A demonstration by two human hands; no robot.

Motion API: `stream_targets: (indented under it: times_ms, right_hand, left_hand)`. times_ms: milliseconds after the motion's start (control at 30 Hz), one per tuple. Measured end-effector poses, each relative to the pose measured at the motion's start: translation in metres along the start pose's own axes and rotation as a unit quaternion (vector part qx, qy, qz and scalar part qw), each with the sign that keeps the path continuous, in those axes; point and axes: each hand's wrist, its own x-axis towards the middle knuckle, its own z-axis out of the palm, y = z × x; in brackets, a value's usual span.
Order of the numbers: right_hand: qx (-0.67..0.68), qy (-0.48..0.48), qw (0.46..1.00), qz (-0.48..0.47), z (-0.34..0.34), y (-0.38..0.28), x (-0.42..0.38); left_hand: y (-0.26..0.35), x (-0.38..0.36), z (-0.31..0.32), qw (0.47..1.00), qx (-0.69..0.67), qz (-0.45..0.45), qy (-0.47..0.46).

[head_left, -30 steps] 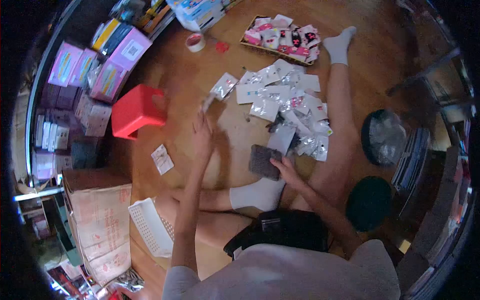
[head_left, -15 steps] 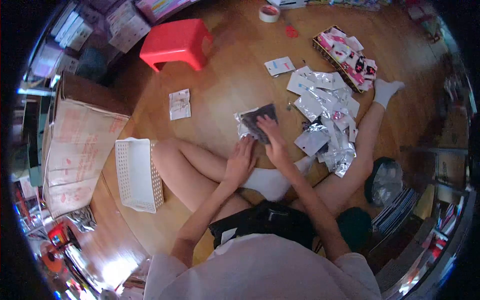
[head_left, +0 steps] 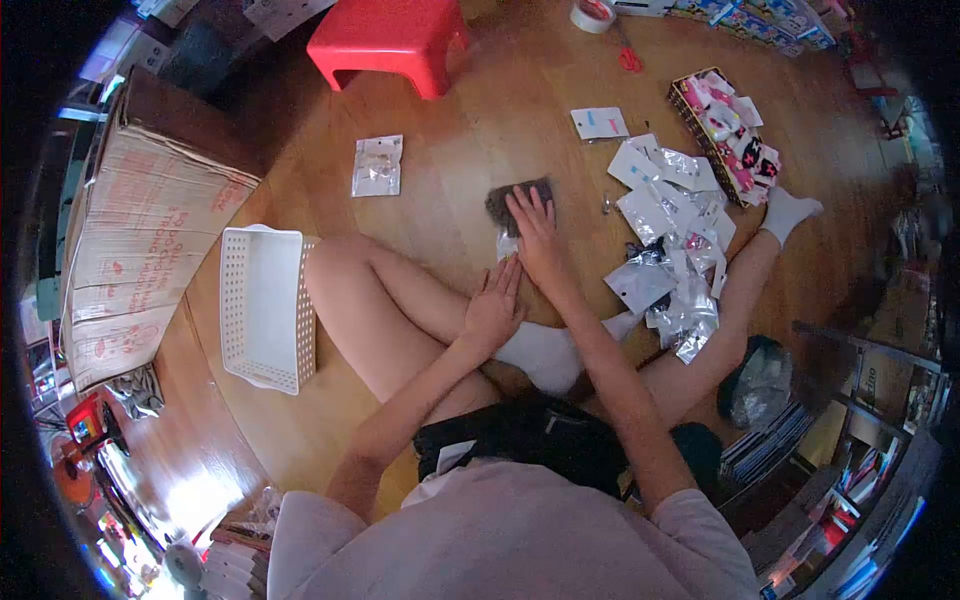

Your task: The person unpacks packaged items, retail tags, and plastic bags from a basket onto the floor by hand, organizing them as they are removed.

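Observation:
My right hand (head_left: pixel 535 235) lies flat with fingers spread on a folded dark grey, fuzzy cloth (head_left: pixel 507 205), pressing it to the wooden floor. Just below the cloth is part of a small shiny, pale packet (head_left: pixel 507 244); the rest of it is covered. Stretched out flat, my left hand (head_left: pixel 494 308) has its fingertips at the near end of this packet. To the right spreads a pile of clear packets with white cards (head_left: pixel 655 212). A single packet (head_left: pixel 377 166) lies to the left.
A white perforated basket (head_left: pixel 228 310) stands by my left knee, near a cardboard box (head_left: pixel 150 240). Farther away are a red stool (head_left: pixel 385 40), a tape roll (head_left: pixel 593 14), red-handled scissors (head_left: pixel 630 60) and a wicker basket (head_left: pixel 708 147) of patterned items.
The cloth under my right hand has slid forward, off part of the pale packet, and looks more bunched. My left hand stays by the packet's near end. The whole view has shifted.

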Motion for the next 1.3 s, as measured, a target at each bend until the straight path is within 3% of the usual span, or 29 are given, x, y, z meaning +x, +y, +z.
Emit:
stream_targets:
  times_ms: [67,167,267,367,533,667,767,867,967,1033,1133,1233,1267,1300]
  right_hand:
    - [0.036,0.004,0.999,0.001,0.002,-0.008,-0.010]
    - [0.087,-0.047,0.994,-0.038,0.000,-0.006,-0.050]
    - [0.101,-0.059,0.992,-0.047,0.001,-0.003,-0.060]
    - [0.046,-0.031,0.997,-0.053,0.006,0.002,-0.032]
    - [-0.003,0.026,1.000,-0.003,0.011,0.005,0.021]
    - [0.058,0.006,0.998,0.021,-0.007,-0.017,-0.002]
    - [0.043,-0.030,0.999,0.008,-0.002,-0.023,-0.054]
    - [0.027,-0.036,0.999,-0.010,0.006,-0.011,-0.071]
    - [-0.033,-0.009,0.999,-0.042,0.011,-0.006,-0.028]
    - [-0.055,0.028,0.996,-0.067,0.020,0.001,-0.004]
    - [-0.034,0.021,0.999,-0.019,0.019,0.013,0.019]
    - [0.177,0.123,0.971,0.101,-0.007,0.006,0.022]
    - [0.172,0.148,0.970,0.085,-0.027,-0.010,0.018]
    - [0.128,0.108,0.985,0.052,-0.029,-0.017,0.003]
  left_hand:
    - [-0.002,0.000,0.007,0.999,0.033,0.001,-0.008]
    - [-0.004,0.004,0.003,0.986,0.014,-0.052,-0.160]
    - [0.002,0.008,-0.016,0.975,0.028,-0.047,-0.217]
    - [-0.002,0.002,-0.004,0.996,-0.002,-0.015,-0.090]
    - [0.000,0.002,-0.007,0.997,-0.016,-0.017,-0.072]
    - [-0.008,-0.001,0.008,0.999,-0.001,-0.009,-0.054]
    - [-0.003,0.008,-0.010,0.975,0.000,-0.060,-0.213]
    - [0.003,0.010,-0.020,0.976,-0.002,-0.060,-0.209]
    - [-0.002,0.001,-0.008,0.996,-0.023,-0.024,-0.082]
    - [-0.002,0.003,-0.010,0.997,-0.020,-0.018,-0.076]
    - [-0.001,0.002,-0.008,0.998,-0.026,-0.019,-0.057]
    - [0.000,0.002,-0.006,0.998,-0.032,-0.018,-0.046]
    - [-0.001,0.002,-0.006,0.998,-0.033,-0.017,-0.045]
    - [-0.002,0.001,-0.005,0.999,-0.013,-0.017,-0.048]
